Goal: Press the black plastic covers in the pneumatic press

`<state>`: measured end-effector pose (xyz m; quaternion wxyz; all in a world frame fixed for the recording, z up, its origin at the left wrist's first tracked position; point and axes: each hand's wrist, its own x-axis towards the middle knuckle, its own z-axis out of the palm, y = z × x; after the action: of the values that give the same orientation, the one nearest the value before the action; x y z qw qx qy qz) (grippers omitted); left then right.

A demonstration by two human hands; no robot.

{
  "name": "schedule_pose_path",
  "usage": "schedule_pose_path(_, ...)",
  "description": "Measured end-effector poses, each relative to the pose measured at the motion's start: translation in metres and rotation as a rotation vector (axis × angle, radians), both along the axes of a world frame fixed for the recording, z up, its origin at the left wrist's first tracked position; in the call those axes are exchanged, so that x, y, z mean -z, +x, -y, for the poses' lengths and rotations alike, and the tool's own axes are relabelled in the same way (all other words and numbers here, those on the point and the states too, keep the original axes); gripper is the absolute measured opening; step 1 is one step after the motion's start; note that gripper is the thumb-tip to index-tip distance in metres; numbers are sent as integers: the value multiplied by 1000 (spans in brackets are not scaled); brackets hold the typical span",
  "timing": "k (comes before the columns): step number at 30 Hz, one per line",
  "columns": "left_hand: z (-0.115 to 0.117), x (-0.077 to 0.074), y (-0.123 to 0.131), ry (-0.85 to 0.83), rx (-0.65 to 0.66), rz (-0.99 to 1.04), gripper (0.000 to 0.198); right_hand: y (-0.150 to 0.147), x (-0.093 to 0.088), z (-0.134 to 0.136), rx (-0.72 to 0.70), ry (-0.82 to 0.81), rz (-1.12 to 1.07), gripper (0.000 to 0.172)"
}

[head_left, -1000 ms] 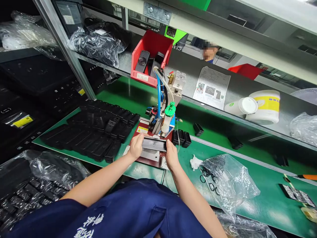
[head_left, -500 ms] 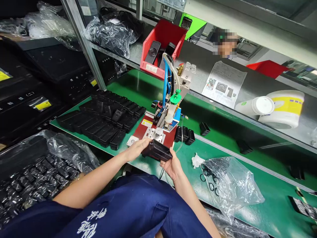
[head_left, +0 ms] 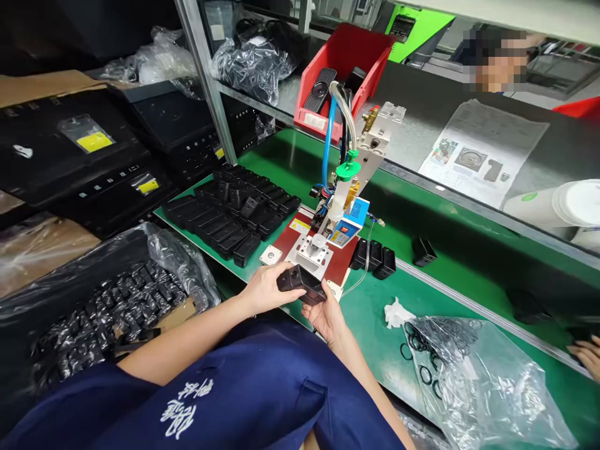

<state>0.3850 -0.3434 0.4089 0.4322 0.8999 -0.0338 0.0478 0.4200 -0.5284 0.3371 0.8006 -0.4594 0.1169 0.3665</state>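
Note:
Between my two hands is a black plastic housing (head_left: pixel 302 282), held tilted in front of the press fixture. My left hand (head_left: pixel 272 289) grips its left end, thumb along the near side and fingers over the top. The right end is pinched by my right hand (head_left: pixel 327 312), with fingers partly hidden beneath it. Just beyond stands a small bench press (head_left: pixel 349 187) with a green cap and a blue box. Its metal fixture with a round disc (head_left: pixel 319 242) sits on a dark red base (head_left: pixel 340 257).
Rows of black housings (head_left: pixel 229 219) lie left of the press, and several more (head_left: pixel 375 257) stand to its right. A clear bag of black rings (head_left: pixel 478 362) lies at right. Above, a shelf bears a red bin (head_left: pixel 323 122) and a paper sheet (head_left: pixel 485 153). Another person's hand (head_left: pixel 585 355) shows far right.
My view has swung left, so the scene sits further right. The housing has turned in my hands, and my left thumb now lies along its near side. Another person's hand has appeared at right.

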Motion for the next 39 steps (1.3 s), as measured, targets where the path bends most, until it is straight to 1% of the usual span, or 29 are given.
schedule_pose_path(2,-9,-1,5,-6,20,32,43,3,-2,-5,5,-49,75,52)
schedule_pose_path(4,-18,-1,13,-26,69,58,43,6,-10,-5,56,-139,180,53)
schedule_pose_path(6,-25,-1,21,-51,133,57,45,6,-26,0,143,-245,297,53)
schedule_pose_path(7,-28,0,25,-68,166,44,46,5,-37,4,164,-304,374,52)
schedule_pose_path(8,-29,2,27,-90,202,24,47,2,-48,7,144,-384,485,52)
schedule_pose_path(9,-30,4,30,-117,241,-1,48,-1,-60,9,79,-486,620,53)
schedule_pose_path(11,-30,11,33,-191,331,-62,49,-8,-79,9,-136,-731,901,61)
schedule_pose_path(12,-30,15,34,-244,383,-99,51,-12,-84,7,-244,-842,1009,64)
schedule_pose_path(13,-29,20,34,-303,434,-144,54,-15,-87,4,-315,-927,1076,67)
schedule_pose_path(15,-28,29,34,-416,518,-241,62,-21,-84,-2,-336,-1004,1102,69)
schedule_pose_path(18,-26,37,33,-492,559,-332,67,-29,-68,-6,-267,-1055,1099,67)
schedule_pose_path(22,-25,36,31,-536,534,-355,68,-38,-51,-3,-175,-1051,1119,63)
schedule_pose_path(26,-23,32,30,-606,494,-372,73,-40,-43,-1,-103,-1046,1165,61)
schedule_pose_path(31,-18,31,31,-647,465,-352,74,-41,-43,0,-64,-1049,1163,62)
schedule_pose_path(36,-14,33,32,-640,448,-354,75,-43,-53,2,-30,-1080,1119,61)
schedule_pose_path(39,-13,35,31,-623,439,-324,75,-44,-57,4,33,-1101,1090,61)
